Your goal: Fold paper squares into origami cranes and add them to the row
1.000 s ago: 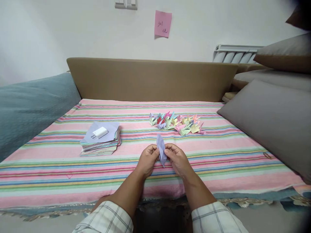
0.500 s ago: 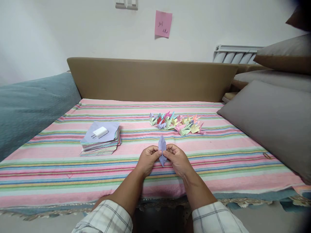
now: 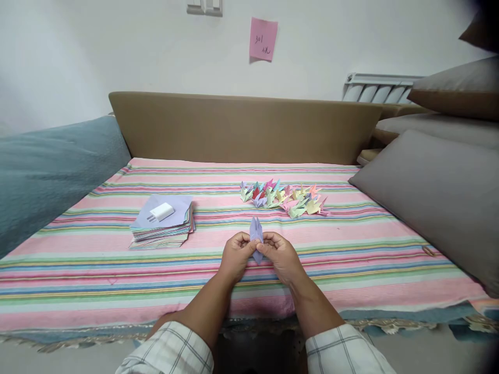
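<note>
A small folded piece of purple origami paper [image 3: 255, 229] is upright between my two hands, its top end split into two narrow points. My left hand [image 3: 237, 255] pinches it from the left, and my right hand [image 3: 279, 254] pinches it from the right. Both thumbs meet over its lower middle and cover part of it. Just beyond my hands lies a cluster of folded paper cranes [image 3: 290, 199] in many colours.
To the left, a stack of square coloured paper [image 3: 177, 229] has a white charger plug [image 3: 161, 211] on top. Grey cushions [image 3: 436, 192] pile up at the right. A small brown loop [image 3: 429, 251] lies near them on the striped cloth [image 3: 117, 301]. A tan backrest [image 3: 241, 130] stands behind.
The purple paper has shifted slightly left and its top now shows two separate points instead of one. My thumbs have come together over it.
</note>
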`<move>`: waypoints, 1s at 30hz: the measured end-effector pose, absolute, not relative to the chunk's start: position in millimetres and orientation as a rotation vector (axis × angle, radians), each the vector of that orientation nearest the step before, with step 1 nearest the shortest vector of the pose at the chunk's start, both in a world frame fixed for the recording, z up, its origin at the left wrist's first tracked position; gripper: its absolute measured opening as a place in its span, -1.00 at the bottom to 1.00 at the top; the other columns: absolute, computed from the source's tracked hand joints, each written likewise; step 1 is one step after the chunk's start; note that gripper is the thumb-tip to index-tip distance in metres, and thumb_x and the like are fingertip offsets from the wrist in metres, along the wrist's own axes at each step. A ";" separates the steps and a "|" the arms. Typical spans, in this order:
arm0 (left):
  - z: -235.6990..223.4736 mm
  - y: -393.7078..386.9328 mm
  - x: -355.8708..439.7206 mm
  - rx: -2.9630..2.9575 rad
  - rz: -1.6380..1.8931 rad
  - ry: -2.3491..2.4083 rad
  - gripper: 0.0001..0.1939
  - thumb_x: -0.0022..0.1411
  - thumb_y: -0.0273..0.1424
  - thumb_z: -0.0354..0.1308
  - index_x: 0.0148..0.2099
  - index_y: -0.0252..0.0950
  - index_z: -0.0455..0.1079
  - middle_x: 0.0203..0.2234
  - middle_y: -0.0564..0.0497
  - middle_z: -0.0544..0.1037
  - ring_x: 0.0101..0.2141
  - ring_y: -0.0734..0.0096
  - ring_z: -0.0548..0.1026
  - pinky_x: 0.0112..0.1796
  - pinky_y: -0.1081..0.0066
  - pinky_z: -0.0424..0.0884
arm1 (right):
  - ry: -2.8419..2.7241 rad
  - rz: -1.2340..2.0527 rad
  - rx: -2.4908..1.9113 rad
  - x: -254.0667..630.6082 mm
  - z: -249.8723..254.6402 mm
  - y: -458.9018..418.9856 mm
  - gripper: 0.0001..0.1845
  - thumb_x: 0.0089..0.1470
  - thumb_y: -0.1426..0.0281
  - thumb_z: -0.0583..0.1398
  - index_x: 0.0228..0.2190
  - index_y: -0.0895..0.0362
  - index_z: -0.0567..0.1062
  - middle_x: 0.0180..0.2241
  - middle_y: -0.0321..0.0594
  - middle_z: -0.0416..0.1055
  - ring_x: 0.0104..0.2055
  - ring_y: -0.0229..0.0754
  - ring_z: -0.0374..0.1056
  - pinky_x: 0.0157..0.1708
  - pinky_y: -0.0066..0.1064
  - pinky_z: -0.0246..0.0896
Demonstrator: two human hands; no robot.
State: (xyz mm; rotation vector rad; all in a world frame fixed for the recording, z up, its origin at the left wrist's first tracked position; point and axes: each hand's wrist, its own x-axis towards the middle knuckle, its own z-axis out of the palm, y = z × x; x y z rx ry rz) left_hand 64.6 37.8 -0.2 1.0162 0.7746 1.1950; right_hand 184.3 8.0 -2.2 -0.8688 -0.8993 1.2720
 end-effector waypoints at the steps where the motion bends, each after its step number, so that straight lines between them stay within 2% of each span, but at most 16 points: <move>1: -0.2 37.6 64.1 1.024 1.187 0.778 -0.63 -0.20 -0.22 0.40 -0.51 -0.36 0.33 -0.65 0.13 0.40 -0.59 0.60 0.31 -0.51 0.54 0.25 | -0.887 1.276 -0.865 184.3 -2.3 8.6 -0.70 -0.26 0.32 0.39 -0.38 0.12 0.53 -0.43 -0.27 0.49 -0.40 -0.27 0.35 -0.36 -0.42 0.26; 4: -0.1 38.3 61.8 1.039 1.127 0.732 -0.65 -0.16 -0.21 0.38 -0.50 -0.36 0.38 -0.63 0.10 0.41 -0.56 0.56 0.33 -0.47 0.50 0.28 | -0.810 1.305 -0.837 185.8 -2.0 9.8 -0.68 -0.26 0.30 0.39 -0.38 0.13 0.52 -0.42 -0.26 0.50 -0.39 -0.27 0.36 -0.35 -0.42 0.27; 10: -0.3 41.8 58.0 1.224 1.209 0.684 -0.76 -0.12 -0.27 0.37 -0.52 -0.35 0.49 -0.42 0.01 0.38 -0.34 0.45 0.37 -0.30 0.47 0.32 | -0.710 1.460 -0.772 190.5 1.3 6.3 -0.67 -0.27 0.28 0.40 -0.41 0.12 0.48 -0.49 -0.32 0.44 -0.50 -0.32 0.30 -0.52 -0.48 0.25; 15: 0.9 39.5 60.3 1.150 1.223 0.667 -0.74 -0.20 -0.30 0.41 -0.53 -0.34 0.43 -0.47 0.05 0.36 -0.41 0.49 0.35 -0.38 0.49 0.32 | -0.708 1.505 -0.760 190.0 3.7 4.3 -0.67 -0.25 0.28 0.40 -0.42 0.11 0.45 -0.53 -0.36 0.38 -0.55 -0.36 0.25 -0.56 -0.52 0.23; 17: 2.1 38.3 61.6 1.066 1.217 0.662 -0.71 -0.23 -0.33 0.43 -0.48 -0.34 0.41 -0.50 0.09 0.37 -0.47 0.55 0.34 -0.42 0.52 0.31 | -0.714 1.498 -0.761 189.0 4.2 4.1 -0.67 -0.25 0.28 0.40 -0.42 0.12 0.45 -0.52 -0.36 0.38 -0.54 -0.37 0.25 -0.55 -0.53 0.22; 19: 3.5 37.9 62.3 0.968 1.214 0.654 -0.61 -0.26 -0.37 0.44 -0.32 -0.31 0.42 -0.51 0.13 0.38 -0.50 0.59 0.35 -0.43 0.55 0.30 | -0.715 1.493 -0.769 188.2 4.3 4.0 -0.66 -0.25 0.27 0.40 -0.41 0.12 0.45 -0.51 -0.36 0.38 -0.53 -0.37 0.25 -0.55 -0.53 0.21; 22: 5.0 38.2 62.1 0.880 1.091 0.621 -0.47 -0.26 -0.37 0.45 -0.17 -0.33 0.42 -0.50 0.09 0.43 -0.48 0.57 0.40 -0.41 0.52 0.32 | -0.714 1.482 -0.796 187.6 3.1 4.1 -0.64 -0.26 0.26 0.41 -0.41 0.13 0.45 -0.50 -0.35 0.40 -0.53 -0.37 0.26 -0.55 -0.53 0.21; 25: 4.4 39.1 61.5 0.858 1.000 0.635 -0.55 -0.24 -0.33 0.44 -0.26 -0.41 0.45 -0.53 0.04 0.46 -0.50 0.53 0.42 -0.42 0.49 0.33 | -0.723 1.448 -0.835 187.3 0.1 5.1 -0.64 -0.26 0.25 0.40 -0.41 0.13 0.45 -0.49 -0.33 0.42 -0.53 -0.35 0.27 -0.55 -0.52 0.20; 30: 1.4 40.7 61.3 0.888 1.080 0.735 -0.61 -0.28 -0.31 0.45 -0.41 -0.38 0.39 -0.61 0.09 0.44 -0.59 0.58 0.36 -0.52 0.55 0.26 | -0.736 1.390 -0.900 185.6 -4.3 7.3 -0.62 -0.29 0.24 0.41 -0.42 0.14 0.45 -0.53 -0.35 0.42 -0.53 -0.33 0.28 -0.54 -0.51 0.18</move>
